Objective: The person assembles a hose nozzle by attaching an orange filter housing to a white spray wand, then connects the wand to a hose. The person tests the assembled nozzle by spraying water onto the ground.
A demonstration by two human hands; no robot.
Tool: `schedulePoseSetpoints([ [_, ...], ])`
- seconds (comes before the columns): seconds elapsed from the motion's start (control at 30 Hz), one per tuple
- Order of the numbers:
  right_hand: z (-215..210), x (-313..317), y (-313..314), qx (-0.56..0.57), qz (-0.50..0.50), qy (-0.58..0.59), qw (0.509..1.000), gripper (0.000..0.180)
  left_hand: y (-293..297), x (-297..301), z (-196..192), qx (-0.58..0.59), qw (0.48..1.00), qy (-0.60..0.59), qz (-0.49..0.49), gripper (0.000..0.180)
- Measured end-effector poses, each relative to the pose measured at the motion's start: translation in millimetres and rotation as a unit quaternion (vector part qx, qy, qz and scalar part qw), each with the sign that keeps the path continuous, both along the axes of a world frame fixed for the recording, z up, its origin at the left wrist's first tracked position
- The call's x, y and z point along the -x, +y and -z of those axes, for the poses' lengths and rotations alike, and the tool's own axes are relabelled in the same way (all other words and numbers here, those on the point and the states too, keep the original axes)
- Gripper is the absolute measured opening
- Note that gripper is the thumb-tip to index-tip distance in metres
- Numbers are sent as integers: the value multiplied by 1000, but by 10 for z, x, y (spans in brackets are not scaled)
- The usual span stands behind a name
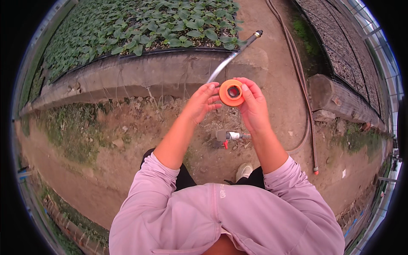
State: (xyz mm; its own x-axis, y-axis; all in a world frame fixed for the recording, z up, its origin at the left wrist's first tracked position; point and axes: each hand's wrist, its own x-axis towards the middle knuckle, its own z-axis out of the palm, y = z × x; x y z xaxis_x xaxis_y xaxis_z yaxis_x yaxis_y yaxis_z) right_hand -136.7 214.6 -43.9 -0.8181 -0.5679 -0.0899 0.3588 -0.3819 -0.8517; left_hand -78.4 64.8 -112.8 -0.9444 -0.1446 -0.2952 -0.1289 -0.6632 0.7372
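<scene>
An orange round spool (231,92) with a hollow dark centre is held up in front of me, gripped by my right hand (253,105) from the right side. My left hand (202,102) touches its left edge with the fingertips. A grey metal wand (231,57) with a brass tip runs up and away behind the spool; which hand holds its lower end is hidden. Below my hands, on the dirt, stands a grey pipe fitting (229,136) with a small red valve handle.
A concrete curb (140,76) edges a bed of green seedlings (140,25) ahead. A brown hose (304,97) snakes along the dirt path to an orange end (315,171). A second raised bed (344,63) lies right. My white shoe (244,171) is below.
</scene>
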Motion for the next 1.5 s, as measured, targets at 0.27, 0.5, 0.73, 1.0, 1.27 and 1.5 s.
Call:
schedulePoseSetpoints([
  [0.27, 9, -90, -104, -34, 18, 165, 986, 26, 126, -281, -377, -64, 993, 95, 27, 47],
  [0.5, 3, -127, -103, -80, 3, 214, 974, 24, 171, -371, -337, -92, 991, 100, 7, 53],
  [0.73, -86, -131, -103, -106, 11, 167, 980, 27, 71, -410, -353, -138, 982, 129, 1, 54],
  [1.0, -164, -211, -172, -100, 6, 217, 971, 29, -10, -462, -443, -134, 977, 160, -47, 53],
  [1.27, -145, -214, -175, -116, 13, 267, 956, 33, -58, -496, -572, -191, 969, 134, -81, 40],
  [1.5, -154, -219, -202, -133, -24, 208, 969, 38, -96, -500, -547, -198, 970, 115, -83, 44],
])
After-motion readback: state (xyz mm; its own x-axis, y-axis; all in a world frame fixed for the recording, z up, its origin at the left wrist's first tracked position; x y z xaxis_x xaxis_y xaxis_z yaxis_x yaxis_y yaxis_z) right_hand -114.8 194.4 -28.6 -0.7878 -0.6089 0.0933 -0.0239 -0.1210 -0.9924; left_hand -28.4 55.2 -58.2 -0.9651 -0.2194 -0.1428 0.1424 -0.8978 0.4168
